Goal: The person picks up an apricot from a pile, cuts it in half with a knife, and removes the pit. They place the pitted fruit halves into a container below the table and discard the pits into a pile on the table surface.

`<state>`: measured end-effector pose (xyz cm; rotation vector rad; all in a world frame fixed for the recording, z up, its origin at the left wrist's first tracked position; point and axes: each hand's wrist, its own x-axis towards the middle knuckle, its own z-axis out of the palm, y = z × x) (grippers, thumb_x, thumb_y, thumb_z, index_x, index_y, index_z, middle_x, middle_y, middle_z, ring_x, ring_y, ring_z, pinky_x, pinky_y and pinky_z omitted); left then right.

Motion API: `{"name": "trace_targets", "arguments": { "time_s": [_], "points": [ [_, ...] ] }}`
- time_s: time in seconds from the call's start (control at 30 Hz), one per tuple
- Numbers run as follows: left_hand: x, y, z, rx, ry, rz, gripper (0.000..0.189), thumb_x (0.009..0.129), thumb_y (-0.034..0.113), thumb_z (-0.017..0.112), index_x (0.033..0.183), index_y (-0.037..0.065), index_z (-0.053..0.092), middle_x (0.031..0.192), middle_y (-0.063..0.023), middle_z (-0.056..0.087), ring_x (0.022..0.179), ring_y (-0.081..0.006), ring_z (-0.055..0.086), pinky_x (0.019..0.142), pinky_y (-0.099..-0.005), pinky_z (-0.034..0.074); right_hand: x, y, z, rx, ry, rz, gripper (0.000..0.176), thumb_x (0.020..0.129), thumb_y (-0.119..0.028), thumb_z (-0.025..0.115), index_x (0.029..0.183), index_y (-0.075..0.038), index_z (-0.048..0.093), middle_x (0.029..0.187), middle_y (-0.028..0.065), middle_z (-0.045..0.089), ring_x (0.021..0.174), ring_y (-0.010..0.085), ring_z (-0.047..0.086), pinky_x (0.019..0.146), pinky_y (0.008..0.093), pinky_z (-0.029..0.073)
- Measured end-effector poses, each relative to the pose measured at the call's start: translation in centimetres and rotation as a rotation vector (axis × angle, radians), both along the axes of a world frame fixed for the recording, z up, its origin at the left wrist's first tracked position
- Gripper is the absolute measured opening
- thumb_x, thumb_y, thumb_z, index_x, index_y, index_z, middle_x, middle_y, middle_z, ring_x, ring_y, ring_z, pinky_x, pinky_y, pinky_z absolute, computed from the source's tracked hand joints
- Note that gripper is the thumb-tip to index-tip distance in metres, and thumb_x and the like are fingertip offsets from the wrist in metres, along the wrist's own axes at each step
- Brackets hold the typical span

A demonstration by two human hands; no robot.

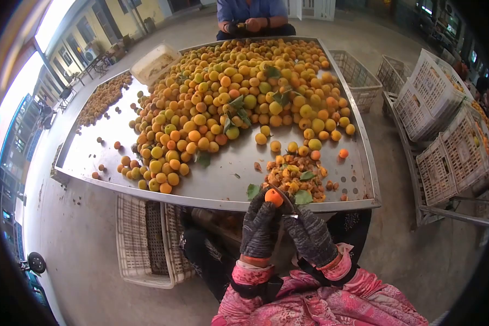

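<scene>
Noted at lower centre of the frame, just beyond the near rim of the metal desk: left hand in dark knitted glove, fingers closed around an orange fruit. Beside it, right hand, likewise gloved, fingers closed on a small metal tool, its curved part next to the fruit; exact contact too small to tell. Pink patterned sleeves at both wrists.

On the desk, directly beyond the hands: low heap of brown-orange scraps, with green leaves on and around it. To its right, one loose orange fruit near the right rim. Across the middle and far part: large pile of yellow to orange fruits, leaves among them. At the upper left corner, white tub, tilted; nearer left, spread of small brown pieces.

Below the desk at lower left, pale plastic crates. At right of the frame, stacked white crates on a metal cart. At top centre, across the desk, another person with hands close together.
</scene>
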<state>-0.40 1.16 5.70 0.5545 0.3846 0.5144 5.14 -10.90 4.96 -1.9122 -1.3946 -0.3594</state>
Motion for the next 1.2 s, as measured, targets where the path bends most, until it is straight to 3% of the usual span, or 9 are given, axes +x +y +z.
{"name": "trace_targets", "arguments": {
  "time_s": [0.17, 0.23, 0.37, 0.57, 0.63, 0.87, 1.07, 1.17, 1.2],
  "points": [
    [0.1, 0.0, -0.4, 0.049, -0.012, -0.002, 0.04, 0.082, 0.01, 0.062, 0.118, -0.001, 0.049, 0.107, -0.0085, 0.058, 0.098, -0.0175, 0.056, 0.087, -0.0284, 0.045, 0.4, 0.0, 0.4, -0.012, 0.074, -0.023, 0.026, 0.079, -0.005, 0.061, 0.105, -0.001, 0.06, 0.101, 0.0193, 0.059, 0.086, 0.0276, 0.061, 0.073, 0.0359, 0.051],
    [-0.2, 0.3, -0.3, 0.122, 0.082, -0.035, 0.04, 0.08, 0.005, 0.064, 0.117, -0.001, 0.05, 0.108, -0.0089, 0.058, 0.099, -0.0183, 0.056, 0.088, -0.0292, 0.045, 0.6, 0.0, 2.3, 0.23, 1.187, -0.133, 0.025, 0.081, -0.01, 0.063, 0.104, -0.001, 0.059, 0.092, 0.0119, 0.063, 0.08, 0.0164, 0.061, 0.07, 0.0295, 0.05],
    [-0.9, 0.4, -1.2, 0.191, 0.065, -0.077, 0.04, 0.078, 0.001, 0.065, 0.116, -0.001, 0.051, 0.107, -0.0095, 0.058, 0.1, -0.0188, 0.055, 0.088, -0.0296, 0.045, 2.0, -0.6, 3.0, 0.217, 1.183, -0.105, 0.027, 0.081, -0.013, 0.065, 0.104, -0.001, 0.058, 0.085, 0.006, 0.064, 0.074, 0.0092, 0.06, 0.066, 0.0253, 0.049],
    [-1.3, 0.1, -0.5, 0.225, 0.166, -0.172, 0.038, 0.077, 0.0, 0.065, 0.114, -0.001, 0.052, 0.107, -0.0093, 0.058, 0.098, -0.0167, 0.055, 0.088, -0.0292, 0.044, 2.0, -0.6, 3.0, -0.011, 0.747, -0.055, 0.031, 0.076, -0.012, 0.068, 0.104, -0.002, 0.058, 0.081, 0.01, 0.064, 0.069, 0.0142, 0.062, 0.061, 0.0289, 0.049],
    [-1.1, -0.2, -0.2, 0.391, 0.204, -0.146, 0.038, 0.075, 0.005, 0.067, 0.11, 0.0, 0.054, 0.102, -0.009, 0.06, 0.091, -0.0168, 0.058, 0.079, -0.0294, 0.049, 2.0, -0.6, 2.4, -0.01, 0.489, -0.112, 0.032, 0.074, -0.013, 0.069, 0.104, -0.003, 0.059, 0.079, 0.0119, 0.063, 0.069, 0.0166, 0.063, 0.061, 0.0304, 0.049],
    [-1.0, -0.7, -0.9, 0.38, 0.211, -0.172, 0.034, 0.078, 0.002, 0.065, 0.11, 0.0, 0.054, 0.103, -0.0087, 0.059, 0.094, -0.0164, 0.057, 0.085, -0.0279, 0.046, 2.8, -1.5, 1.9, -0.032, 0.719, -0.073, 0.032, 0.075, -0.014, 0.069, 0.103, -0.004, 0.06, 0.082, 0.0139, 0.063, 0.07, 0.0225, 0.064, 0.061, 0.0326, 0.05],
    [-0.5, -2.0, -1.2, 0.317, 0.218, -0.069, 0.03, 0.08, 0.003, 0.063, 0.108, 0.001, 0.053, 0.102, -0.0085, 0.059, 0.092, -0.0151, 0.057, 0.081, -0.0268, 0.047, 3.7, -1.8, -0.3, -0.119, 0.84, -0.114, 0.034, 0.075, -0.014, 0.068, 0.105, -0.002, 0.058, 0.083, 0.0134, 0.063, 0.071, 0.0194, 0.063, 0.063, 0.0315, 0.049],
    [-0.1, -1.5, -1.6, 0.311, 0.255, -0.066, 0.028, 0.081, 0.004, 0.063, 0.107, 0.002, 0.053, 0.101, -0.0087, 0.059, 0.091, -0.015, 0.057, 0.079, -0.0261, 0.047, 3.2, -1.4, -0.4, -0.1, 0.767, 0.066, 0.029, 0.077, -0.013, 0.066, 0.103, -0.002, 0.059, 0.081, 0.0083, 0.063, 0.069, 0.0159, 0.061, 0.063, 0.0292, 0.049],
    [-0.1, -1.5, -1.9, 0.263, 0.228, -0.069, 0.03, 0.081, 0.005, 0.063, 0.109, 0.003, 0.053, 0.101, -0.0091, 0.059, 0.091, -0.0163, 0.057, 0.079, -0.0264, 0.048, 3.0, -1.1, -0.1, 0.08, 0.935, 0.021, 0.027, 0.078, -0.012, 0.066, 0.103, -0.002, 0.06, 0.08, 0.0056, 0.063, 0.07, 0.0134, 0.059, 0.063, 0.0278, 0.048]
  ]
}}
